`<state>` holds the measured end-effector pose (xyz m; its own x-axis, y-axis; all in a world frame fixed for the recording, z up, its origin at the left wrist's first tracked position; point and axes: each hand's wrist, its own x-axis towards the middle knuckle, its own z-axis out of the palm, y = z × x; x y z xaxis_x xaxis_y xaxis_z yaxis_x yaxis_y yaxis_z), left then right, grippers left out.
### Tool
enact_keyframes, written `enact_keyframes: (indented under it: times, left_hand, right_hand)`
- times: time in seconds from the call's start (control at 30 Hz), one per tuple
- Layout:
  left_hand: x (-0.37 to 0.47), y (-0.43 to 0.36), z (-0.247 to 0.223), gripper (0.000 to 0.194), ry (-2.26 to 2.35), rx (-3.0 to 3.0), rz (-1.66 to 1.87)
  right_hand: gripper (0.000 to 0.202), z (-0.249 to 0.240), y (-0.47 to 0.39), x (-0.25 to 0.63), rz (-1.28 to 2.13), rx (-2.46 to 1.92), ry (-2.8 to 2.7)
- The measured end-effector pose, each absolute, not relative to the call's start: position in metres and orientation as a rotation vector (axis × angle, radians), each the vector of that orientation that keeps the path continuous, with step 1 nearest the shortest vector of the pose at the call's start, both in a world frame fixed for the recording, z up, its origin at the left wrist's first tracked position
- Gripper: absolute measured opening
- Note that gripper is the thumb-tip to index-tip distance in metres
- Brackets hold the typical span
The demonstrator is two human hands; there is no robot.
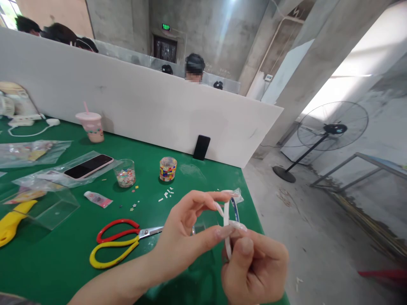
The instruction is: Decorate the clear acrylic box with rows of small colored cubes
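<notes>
A narrow white ring that looks like a roll of tape, with blue printing on its inside, stands upright between my hands. My left hand is closed on it, fingertips at the upper rim and thumb against the near side. My right hand pinches its lower part between thumb and curled fingers. Behind the ring lies a small crumpled clear wrapper, partly covered. Beside my left wrist are scissors with one red and one yellow handle, their blade tips hidden by my hand.
On the green table stand a mosaic-covered cup, a cup of small pieces, a pink drink cup and a black phone. Several white strips lie loose. A white partition borders the back; other people sit beyond it.
</notes>
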<state>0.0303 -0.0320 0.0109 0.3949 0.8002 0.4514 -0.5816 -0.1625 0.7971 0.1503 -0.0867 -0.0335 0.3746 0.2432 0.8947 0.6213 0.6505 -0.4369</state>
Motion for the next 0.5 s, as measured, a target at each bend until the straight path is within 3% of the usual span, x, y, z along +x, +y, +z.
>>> enact_keyframes:
  times: [0.17,0.4,0.5]
  left_hand:
    - [0.028,-0.030,0.004,0.033,0.518,1.461,1.444]
    - [0.025,-0.036,0.016,0.011,0.514,1.564,1.178]
    - [0.027,-0.037,0.020,0.017,0.555,1.556,1.217]
  right_hand:
    - [0.010,-0.028,-0.082,0.156,-0.279,-0.849,-1.261]
    - [0.015,-0.019,-0.072,0.160,-0.263,-0.803,-1.352]
    - [0.015,-0.020,-0.073,0.161,-0.256,-0.802,-1.356]
